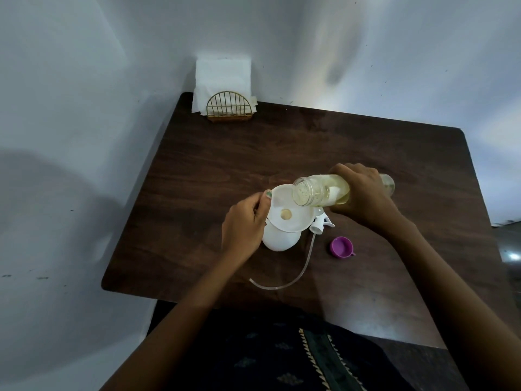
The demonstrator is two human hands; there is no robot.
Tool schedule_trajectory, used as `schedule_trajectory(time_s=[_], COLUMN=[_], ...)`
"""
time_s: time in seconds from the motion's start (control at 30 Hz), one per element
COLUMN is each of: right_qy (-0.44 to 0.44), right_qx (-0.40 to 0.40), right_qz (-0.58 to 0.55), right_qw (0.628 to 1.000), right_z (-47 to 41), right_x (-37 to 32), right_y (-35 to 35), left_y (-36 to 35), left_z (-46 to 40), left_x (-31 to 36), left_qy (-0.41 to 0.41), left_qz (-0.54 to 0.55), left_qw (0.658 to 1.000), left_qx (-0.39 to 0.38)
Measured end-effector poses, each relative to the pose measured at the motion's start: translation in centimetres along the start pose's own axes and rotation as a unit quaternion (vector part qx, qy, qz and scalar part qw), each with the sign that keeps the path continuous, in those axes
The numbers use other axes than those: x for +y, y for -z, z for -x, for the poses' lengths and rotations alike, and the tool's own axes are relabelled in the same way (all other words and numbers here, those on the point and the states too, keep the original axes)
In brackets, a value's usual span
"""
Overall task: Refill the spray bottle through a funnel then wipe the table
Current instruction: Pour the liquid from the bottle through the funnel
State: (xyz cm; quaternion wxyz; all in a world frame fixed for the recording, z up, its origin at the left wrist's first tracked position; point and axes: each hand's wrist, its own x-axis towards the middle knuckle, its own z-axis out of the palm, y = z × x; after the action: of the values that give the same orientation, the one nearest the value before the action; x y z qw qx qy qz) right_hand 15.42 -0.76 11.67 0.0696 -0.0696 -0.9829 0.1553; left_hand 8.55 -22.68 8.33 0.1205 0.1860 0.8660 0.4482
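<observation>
A white spray bottle (282, 240) stands on the dark wooden table (253, 153) with a white funnel (293, 218) in its neck. Yellowish liquid shows in the funnel's hole. My left hand (245, 221) pinches the funnel's left rim. My right hand (363, 193) grips a clear bottle (318, 194) of pale yellow liquid, tipped almost level with its open mouth over the funnel's right edge. The white spray head (320, 222) lies beside the bottle, its clear dip tube (293, 275) curving toward me.
A purple cap (341, 247) lies upside down to the right of the spray head. A gold wire holder with white paper napkins (225, 86) stands at the table's far left corner against the wall. The table's near edge is by my lap.
</observation>
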Motion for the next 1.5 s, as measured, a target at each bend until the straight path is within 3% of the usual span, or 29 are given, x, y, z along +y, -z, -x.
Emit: schedule_trajectory(time_s=[1.5], right_qy=[0.018], right_qx=[-0.005], right_qz=[0.035], right_qw=[0.999], right_z=[0.04], right_x=[0.19], right_y=[0.53], left_y=[0.04], left_z=[0.05], left_x=[-0.19], left_qy=[-0.005], left_qz=[0.004], left_qw=[1.0], left_qx=[-0.001])
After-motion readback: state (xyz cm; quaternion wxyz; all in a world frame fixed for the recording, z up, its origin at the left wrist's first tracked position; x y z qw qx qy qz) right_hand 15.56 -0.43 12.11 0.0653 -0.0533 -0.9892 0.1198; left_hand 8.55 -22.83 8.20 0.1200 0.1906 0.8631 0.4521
